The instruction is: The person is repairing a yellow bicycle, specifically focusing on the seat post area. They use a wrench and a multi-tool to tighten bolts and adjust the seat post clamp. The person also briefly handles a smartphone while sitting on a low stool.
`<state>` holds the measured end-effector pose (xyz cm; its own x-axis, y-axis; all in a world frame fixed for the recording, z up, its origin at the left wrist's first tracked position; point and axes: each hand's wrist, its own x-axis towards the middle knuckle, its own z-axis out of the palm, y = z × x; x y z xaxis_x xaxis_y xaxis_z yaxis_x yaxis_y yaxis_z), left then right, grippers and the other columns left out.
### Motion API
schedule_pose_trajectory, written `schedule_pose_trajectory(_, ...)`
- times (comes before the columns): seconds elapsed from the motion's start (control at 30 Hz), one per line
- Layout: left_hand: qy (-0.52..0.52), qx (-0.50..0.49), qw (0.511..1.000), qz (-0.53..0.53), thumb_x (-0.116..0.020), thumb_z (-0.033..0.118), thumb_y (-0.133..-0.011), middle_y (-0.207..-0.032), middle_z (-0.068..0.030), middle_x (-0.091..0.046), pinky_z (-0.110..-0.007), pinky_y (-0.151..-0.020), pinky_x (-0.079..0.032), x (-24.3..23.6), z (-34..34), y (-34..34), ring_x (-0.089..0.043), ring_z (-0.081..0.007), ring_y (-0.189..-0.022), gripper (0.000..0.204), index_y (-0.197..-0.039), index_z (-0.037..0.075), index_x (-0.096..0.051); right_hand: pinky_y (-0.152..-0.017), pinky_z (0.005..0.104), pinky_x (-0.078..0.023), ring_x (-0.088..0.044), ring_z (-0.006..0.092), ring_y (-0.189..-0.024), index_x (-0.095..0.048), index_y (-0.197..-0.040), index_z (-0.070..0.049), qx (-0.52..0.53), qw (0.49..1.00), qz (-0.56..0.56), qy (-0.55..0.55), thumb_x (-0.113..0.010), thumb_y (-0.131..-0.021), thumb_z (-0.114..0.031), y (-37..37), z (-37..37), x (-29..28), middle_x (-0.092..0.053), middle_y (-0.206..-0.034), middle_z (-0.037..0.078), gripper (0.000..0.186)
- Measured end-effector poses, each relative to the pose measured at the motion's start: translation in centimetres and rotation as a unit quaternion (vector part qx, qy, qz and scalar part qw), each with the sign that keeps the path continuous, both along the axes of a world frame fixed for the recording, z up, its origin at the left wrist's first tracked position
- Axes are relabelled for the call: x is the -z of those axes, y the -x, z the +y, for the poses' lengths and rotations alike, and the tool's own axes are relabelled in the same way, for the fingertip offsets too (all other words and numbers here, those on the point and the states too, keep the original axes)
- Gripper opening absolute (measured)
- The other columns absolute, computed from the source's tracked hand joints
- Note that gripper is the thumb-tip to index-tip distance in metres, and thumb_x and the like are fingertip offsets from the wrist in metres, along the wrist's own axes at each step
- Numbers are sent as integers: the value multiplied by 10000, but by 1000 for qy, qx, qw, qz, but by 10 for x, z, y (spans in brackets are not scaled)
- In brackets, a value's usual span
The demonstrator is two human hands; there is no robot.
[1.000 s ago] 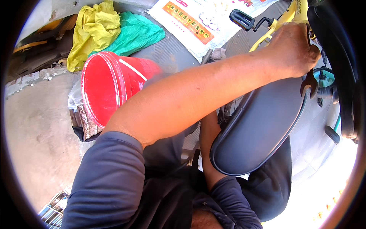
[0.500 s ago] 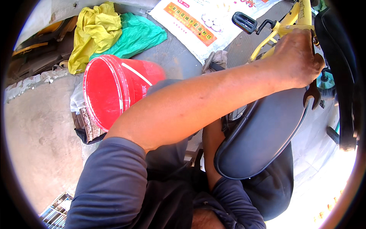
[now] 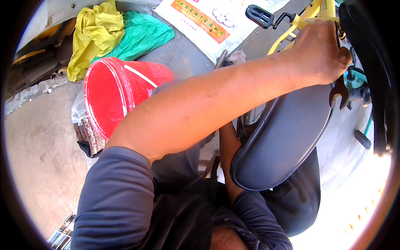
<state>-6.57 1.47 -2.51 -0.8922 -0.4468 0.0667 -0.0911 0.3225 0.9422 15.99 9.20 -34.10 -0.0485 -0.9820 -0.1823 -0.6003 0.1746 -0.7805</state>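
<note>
My left arm reaches across to the upper right, where my left hand point(image 3: 318, 52) is closed around a dark open-ended wrench point(image 3: 341, 95). The wrench's forked jaw sticks out below my fist. My left hand is beside the yellow bicycle frame point(image 3: 310, 23), near a black pedal and crank point(image 3: 260, 16). Below it lies a large, smooth, black rounded bicycle part point(image 3: 283, 143), perhaps a saddle or mudguard. My right forearm point(image 3: 228, 152) goes up behind that black part, which hides my right hand.
A red bucket point(image 3: 137, 79) lies tipped at the left. Beyond it are a yellow sack point(image 3: 96, 35) and a green sack point(image 3: 143, 35). A printed white sack point(image 3: 241, 31) lies at the back. A long black curved part point(image 3: 371, 79) stands close on the right.
The whole scene has shifted slightly left and up in the view. My left hand keeps its grip on the wrench, beside the frame.
</note>
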Motion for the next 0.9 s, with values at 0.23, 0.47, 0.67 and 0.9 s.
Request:
schedule_pose_trajectory(0.23,-17,5,997,70,-592,172,-824,-907,-302,-629,-446,-785,-527,8,-1,4,-646,-401,-877,318,-948,-121,-595,-909,379,-490,-600,296,-1103,-594,-1183,-22,-45,998,2,-35,-498,-916,-194,-1,22,-14,-632,-1168,161,332)
schedule_pose_trajectory(0.47,-29,5,990,139,-548,168,-833,-905,-312,-621,-475,-798,-502,16,-2,10,-617,-442,-903,309,-983,-101,-566,-909,380,-492,-600,297,-1105,-600,-1177,-22,-94,993,2,-64,-505,-914,-197,-1,37,-32,-634,-1164,160,330)
schedule_pose_trajectory(0.67,-39,-4,980,193,-510,165,-840,-904,-320,-613,-499,-809,-481,20,-5,11,-593,-477,-925,305,-1013,-84,-542,-909,381,-494,-601,297,-1106,-605,-1171,-23,-144,985,-4,-91,-511,-913,-200,-2,47,-46,-636,-1161,159,327)
schedule_pose_trajectory(0.9,7,-24,983,181,-527,150,-833,-848,-310,-624,-484,-781,-502,-9,2,-18,-631,-450,-855,286,-1006,-78,-549,-908,383,-496,-601,297,-1108,-611,-1165,-23,-191,975,-10,-112,-518,-911,-203,2,56,-67,-638,-1157,158,325)
